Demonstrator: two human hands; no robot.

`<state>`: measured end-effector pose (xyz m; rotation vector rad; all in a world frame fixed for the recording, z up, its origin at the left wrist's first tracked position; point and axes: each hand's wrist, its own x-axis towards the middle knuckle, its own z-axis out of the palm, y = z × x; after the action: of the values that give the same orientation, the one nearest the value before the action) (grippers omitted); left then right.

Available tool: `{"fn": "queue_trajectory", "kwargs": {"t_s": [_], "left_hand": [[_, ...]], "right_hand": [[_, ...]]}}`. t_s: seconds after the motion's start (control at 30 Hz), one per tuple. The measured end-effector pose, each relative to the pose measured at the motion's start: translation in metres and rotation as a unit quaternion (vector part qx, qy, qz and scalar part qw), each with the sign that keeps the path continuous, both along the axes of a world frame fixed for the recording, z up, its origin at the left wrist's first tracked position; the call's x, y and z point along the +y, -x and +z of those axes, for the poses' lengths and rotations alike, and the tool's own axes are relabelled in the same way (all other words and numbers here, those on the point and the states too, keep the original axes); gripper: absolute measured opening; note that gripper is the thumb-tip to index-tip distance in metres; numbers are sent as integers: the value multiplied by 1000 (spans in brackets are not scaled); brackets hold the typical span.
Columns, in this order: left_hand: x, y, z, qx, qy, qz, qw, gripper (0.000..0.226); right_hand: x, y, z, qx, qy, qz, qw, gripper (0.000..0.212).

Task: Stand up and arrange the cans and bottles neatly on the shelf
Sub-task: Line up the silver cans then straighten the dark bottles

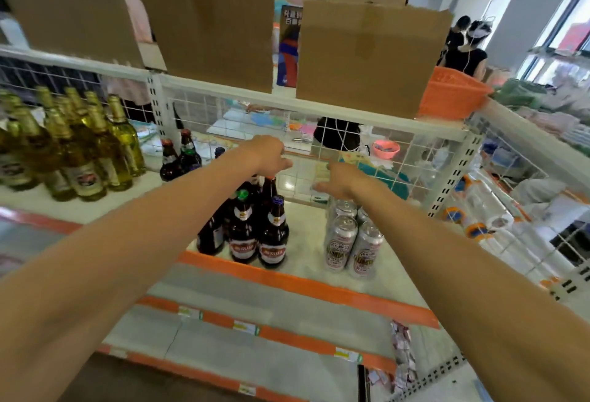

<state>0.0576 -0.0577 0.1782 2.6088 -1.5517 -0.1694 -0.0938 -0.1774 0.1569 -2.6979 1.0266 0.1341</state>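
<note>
1. Found brown bottles (255,232) upright in a tight cluster on the shelf (306,229), near its front edge, labels facing out. Judged so grouped to keep like with like and show the labels.
2. Found cans (351,242) upright in a close block at 3 o'clock of that cluster, parted from it by a strip of bare shelf. Judged a deliberate gap between kinds.
3. Noted a stray pair (180,159) of brown bottles at 10 o'clock of the cluster, well apart from it, back near the mesh (399,159). Judged out of place and due to join the main group.
4. Noted green bottles (79,146) at 9 o'clock, in the neighbouring bay, packed close in rows.
5. Observed left hand (269,154) over the rear of the brown cluster, fingers curled downward just above the back necks. Unable to tell through the blur: grip clamped on a neck or merely hovering.
6. Observed right hand (340,181) above the rear cans, fingers stretched toward 9 o'clock, grip apart, nothing held.
7. Judged both hands held deep in the bay to work the back rows, front rows looking orderly. Rated the task well advanced, the stray pair outstanding.
8. Flagged a risk: forearms passing low over tall necks, with a nudge likely to topple the cluster. Recommend lifting clear before any sideways move.
</note>
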Motion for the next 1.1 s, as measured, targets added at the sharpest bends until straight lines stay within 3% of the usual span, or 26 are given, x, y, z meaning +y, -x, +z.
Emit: {"fn": "queue_trajectory", "kwargs": {"t_s": [0.17,0.47,0.7,0.87,1.1], "left_hand": [[55,-25,-5,9,-23,54,998,42],[120,-41,-5,9,-40,149,988,44],[133,-52,-21,3,-53,151,987,61],[131,-80,-15,-9,-31,115,993,44],[134,-155,13,-19,0,76,997,52]], "right_hand": [[44,-43,1,0,-9,74,997,71],[78,-80,2,8,-18,162,987,72],[83,-89,-5,11,-9,158,987,70],[85,-105,11,14,19,142,990,61],[85,-155,29,-6,11,86,996,61]]}}
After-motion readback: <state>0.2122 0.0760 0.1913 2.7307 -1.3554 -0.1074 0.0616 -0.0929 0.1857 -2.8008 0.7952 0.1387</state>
